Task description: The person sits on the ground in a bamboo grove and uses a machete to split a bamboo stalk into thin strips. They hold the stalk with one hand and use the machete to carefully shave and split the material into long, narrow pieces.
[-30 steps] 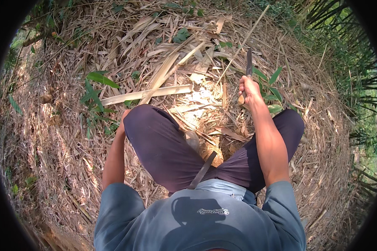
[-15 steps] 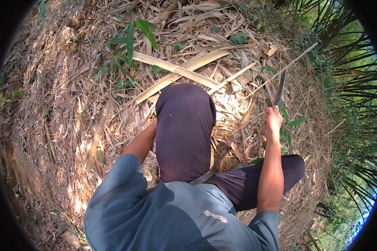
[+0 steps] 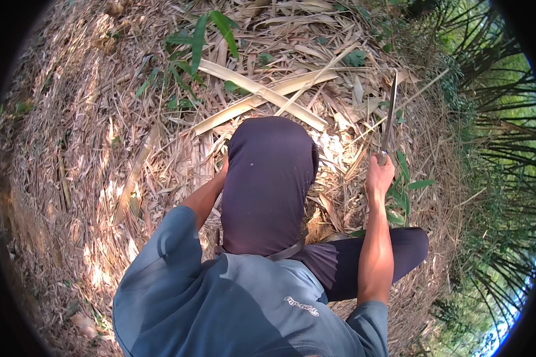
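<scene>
My right hand (image 3: 379,174) is closed round the handle of a machete (image 3: 390,113), its long blade pointing up and away from me. Most of my left hand is hidden behind my raised knee (image 3: 273,178); only an edge near the left wrist (image 3: 224,165) shows, so its fingers cannot be seen. Beyond the knee, a pale flat strip (image 3: 235,80), which looks like split bamboo, crosses a second similar strip (image 3: 226,118) in an X. A thinner strip (image 3: 333,65) slants over them on the right, its lower end at the knee.
Dry fallen leaves (image 3: 89,178) cover the ground. A leafy green sprig (image 3: 198,44) stands at the far left of the strips, and green leaves (image 3: 403,193) lie beside my right forearm. My folded right leg (image 3: 408,250) rests below that arm. Spiky foliage (image 3: 506,137) borders the right.
The thin strip has shifted up and left, now lying across the wider strips. My right hand has moved slightly left, with the machete blade more upright. My left forearm has risen a little.
</scene>
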The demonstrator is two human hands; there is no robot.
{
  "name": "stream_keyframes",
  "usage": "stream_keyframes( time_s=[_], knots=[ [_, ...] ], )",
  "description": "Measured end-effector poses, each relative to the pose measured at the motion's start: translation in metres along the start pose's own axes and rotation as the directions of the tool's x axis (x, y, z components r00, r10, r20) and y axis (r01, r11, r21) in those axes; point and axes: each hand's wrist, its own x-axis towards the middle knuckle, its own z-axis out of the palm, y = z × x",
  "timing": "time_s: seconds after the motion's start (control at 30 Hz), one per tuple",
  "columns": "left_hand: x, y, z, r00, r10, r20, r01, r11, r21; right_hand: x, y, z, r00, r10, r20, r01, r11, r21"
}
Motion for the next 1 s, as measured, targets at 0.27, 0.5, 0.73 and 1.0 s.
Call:
stream_keyframes(
  time_s=[0.27, 0.5, 0.73, 1.0],
  knots=[
    [-0.092, -0.067, -0.108, 0.625, -0.150, -0.766, 0.221, 0.975, -0.011, 0.005, -0.016, 0.061, 0.958, -0.176, 0.226, 0.110, 0.955, 0.277],
    [-0.125, -0.151, -0.151, 0.429, -0.495, -0.756, 0.603, 0.780, -0.168, -0.022, -0.043, 0.127, 0.880, -0.239, 0.410, 0.348, 0.913, -0.215],
    [-0.143, -0.190, -0.153, 0.480, -0.569, -0.668, 0.706, 0.702, -0.091, -0.029, -0.090, 0.207, 0.610, -0.293, 0.736, 0.490, 0.870, -0.060],
    [-0.136, -0.223, -0.231, 0.553, -0.547, -0.629, 0.651, 0.755, -0.084, -0.065, -0.148, 0.314, 0.405, -0.319, 0.857, 0.475, 0.874, 0.101]
  ],
)
